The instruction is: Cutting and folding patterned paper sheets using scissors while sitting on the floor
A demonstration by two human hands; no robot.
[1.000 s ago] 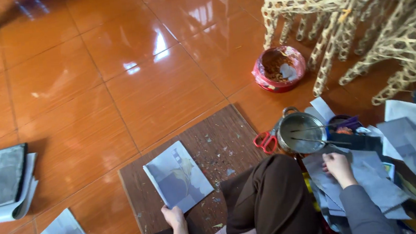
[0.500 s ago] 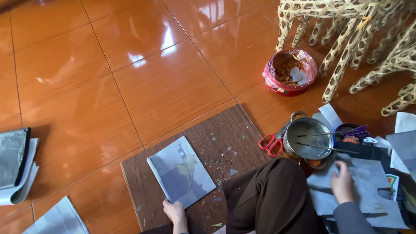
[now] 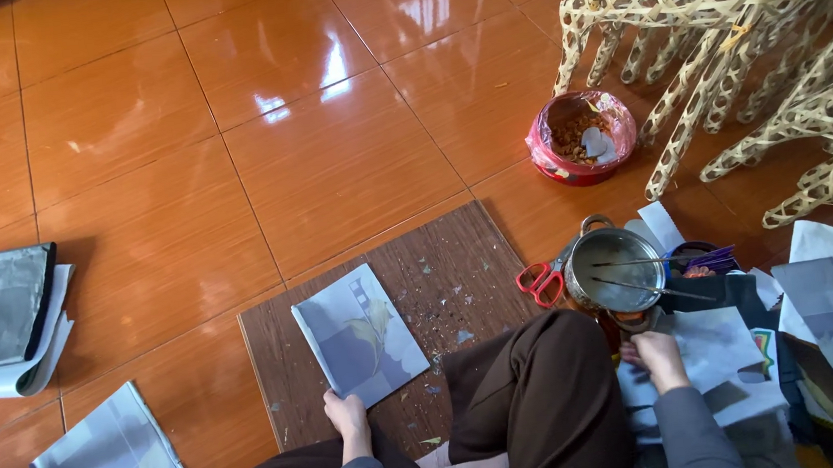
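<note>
Paper (image 3: 360,337), folded and grey, was held at its near corner by the left hand (image 3: 345,415), fingers shut on it, and it lay on a brown board (image 3: 439,262) just ahead of that hand. A loose sheet (image 3: 712,344) was touched by the right hand (image 3: 660,355); whether it was gripped could not be told. A metal pot (image 3: 612,269) stood just beyond that hand, with red scissors (image 3: 539,283) beside it. The folded paper would best be kept flat on the board and pinned firmly so it would not slide.

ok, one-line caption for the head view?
Seated person's left hand holds folded paper on wooden board; right hand rests on paper sheets.
</note>
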